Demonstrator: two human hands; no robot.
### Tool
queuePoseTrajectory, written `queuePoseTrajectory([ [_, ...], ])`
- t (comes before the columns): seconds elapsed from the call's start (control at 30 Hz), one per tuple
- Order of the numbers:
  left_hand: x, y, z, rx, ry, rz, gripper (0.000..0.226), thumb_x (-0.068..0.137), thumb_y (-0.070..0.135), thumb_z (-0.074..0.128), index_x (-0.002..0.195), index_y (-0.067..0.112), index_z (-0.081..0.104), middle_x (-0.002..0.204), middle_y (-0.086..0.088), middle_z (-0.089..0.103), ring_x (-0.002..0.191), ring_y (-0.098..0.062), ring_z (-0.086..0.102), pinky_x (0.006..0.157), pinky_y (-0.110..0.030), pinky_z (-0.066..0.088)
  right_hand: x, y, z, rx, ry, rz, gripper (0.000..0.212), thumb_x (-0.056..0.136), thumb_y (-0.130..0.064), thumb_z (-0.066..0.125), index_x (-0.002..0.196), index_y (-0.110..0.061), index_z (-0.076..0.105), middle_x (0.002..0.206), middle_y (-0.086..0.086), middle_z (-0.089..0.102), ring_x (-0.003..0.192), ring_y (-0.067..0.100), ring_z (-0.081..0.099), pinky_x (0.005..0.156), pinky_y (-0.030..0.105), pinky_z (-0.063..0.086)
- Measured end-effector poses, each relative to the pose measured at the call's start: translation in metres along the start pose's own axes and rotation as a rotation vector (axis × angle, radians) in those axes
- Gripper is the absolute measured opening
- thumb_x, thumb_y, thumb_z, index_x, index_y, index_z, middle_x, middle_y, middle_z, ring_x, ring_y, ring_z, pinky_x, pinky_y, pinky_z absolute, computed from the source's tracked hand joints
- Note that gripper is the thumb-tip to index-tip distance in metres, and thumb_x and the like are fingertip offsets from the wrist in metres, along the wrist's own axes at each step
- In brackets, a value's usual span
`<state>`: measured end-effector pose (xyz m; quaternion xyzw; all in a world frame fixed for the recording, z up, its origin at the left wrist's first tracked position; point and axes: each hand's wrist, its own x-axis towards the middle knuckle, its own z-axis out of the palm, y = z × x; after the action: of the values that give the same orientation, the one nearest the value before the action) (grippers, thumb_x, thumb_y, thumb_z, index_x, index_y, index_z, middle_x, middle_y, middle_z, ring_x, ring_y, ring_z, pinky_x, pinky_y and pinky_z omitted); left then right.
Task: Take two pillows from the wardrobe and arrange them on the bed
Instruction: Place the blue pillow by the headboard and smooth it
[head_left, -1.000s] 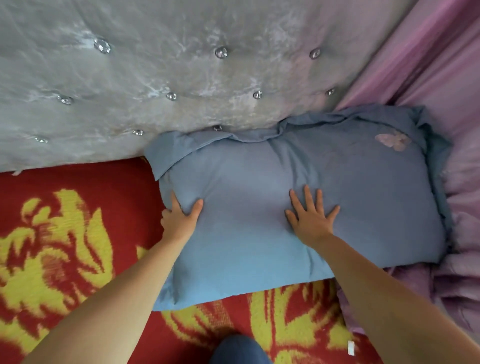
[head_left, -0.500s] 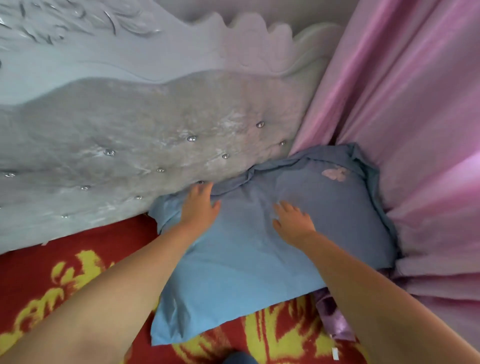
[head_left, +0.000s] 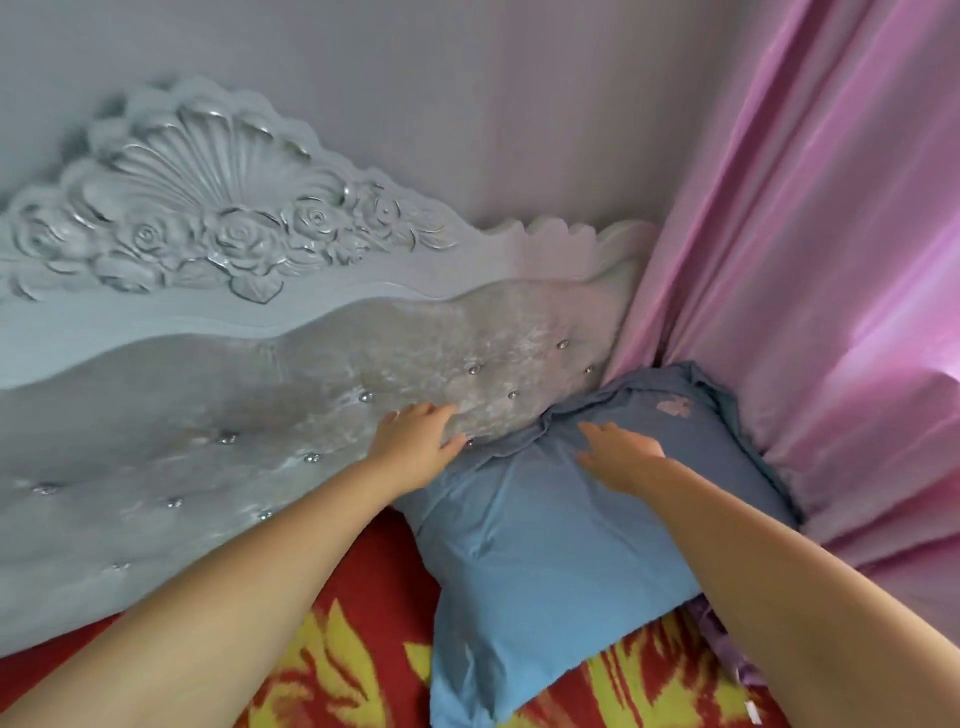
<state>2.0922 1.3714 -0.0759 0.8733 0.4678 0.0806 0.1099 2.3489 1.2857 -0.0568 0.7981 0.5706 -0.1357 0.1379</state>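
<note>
A blue pillow (head_left: 550, 545) lies right of centre in the frame, on the red and yellow bedspread (head_left: 343, 654), its far edge rumpled against the grey tufted headboard (head_left: 218, 415) and its right side touching the pink curtain (head_left: 810, 270). The right hand (head_left: 621, 457) rests flat on the pillow's upper part, fingers spread, gripping nothing. The left hand (head_left: 415, 441), also spread open, sits at the pillow's upper left corner, fingertips against the headboard padding. Only 1 pillow shows.
</note>
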Motion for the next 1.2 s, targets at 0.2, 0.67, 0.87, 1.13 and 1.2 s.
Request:
queuePoseTrajectory([
  [0.2,0.008,-0.005,-0.081,0.130,-0.020,0.124,0.053,0.094,0.046,0.043,0.140,0.020,0.039,0.133,-0.012,0.054,0.122,-0.032,0.049,0.098,-0.042,0.041,-0.062,-0.038,-0.042,0.081,0.143,0.078,0.052,0.100,-0.038,0.037,0.149,-0.023,0.025,0.143,0.008,0.045,0.124,0.030,0.053,0.090,0.042,0.047],
  [0.67,0.040,0.204,-0.075,0.050,-0.102,0.643,0.046,0.094,0.040,0.042,0.135,0.019,0.042,0.130,-0.008,0.054,0.121,-0.030,0.049,0.099,-0.041,0.037,-0.169,0.055,-0.036,0.241,0.298,0.512,0.040,0.099,-0.029,0.036,0.138,-0.019,0.035,0.122,0.007,0.053,0.100,0.032,0.061,0.068,0.033,0.040],
  [0.87,0.002,0.286,-0.045,0.047,-0.141,0.676,0.048,0.095,0.040,0.040,0.139,0.019,0.038,0.130,-0.008,0.053,0.123,-0.028,0.047,0.100,-0.043,0.036,-0.232,0.104,-0.005,0.262,0.313,0.583,0.043,0.098,-0.021,0.040,0.141,-0.020,0.034,0.126,0.007,0.051,0.106,0.031,0.061,0.079,0.039,0.049],
  [1.13,-0.089,0.343,0.020,0.049,-0.216,0.461,0.046,0.095,0.039,0.040,0.138,0.021,0.039,0.132,-0.006,0.052,0.124,-0.025,0.047,0.101,-0.041,0.035,-0.325,0.185,0.063,0.301,0.331,0.469,0.035,0.099,-0.026,0.037,0.133,-0.018,0.040,0.119,0.010,0.055,0.106,0.032,0.059,0.073,0.034,0.039],
  [1.2,-0.100,0.354,0.024,0.077,-0.222,0.406,0.046,0.095,0.039,0.039,0.137,0.021,0.039,0.133,-0.006,0.051,0.124,-0.025,0.047,0.100,-0.041,0.036,-0.340,0.203,0.070,0.297,0.344,0.447,0.035,0.098,-0.026,0.038,0.132,-0.018,0.040,0.117,0.009,0.056,0.105,0.032,0.059,0.072,0.034,0.039],
])
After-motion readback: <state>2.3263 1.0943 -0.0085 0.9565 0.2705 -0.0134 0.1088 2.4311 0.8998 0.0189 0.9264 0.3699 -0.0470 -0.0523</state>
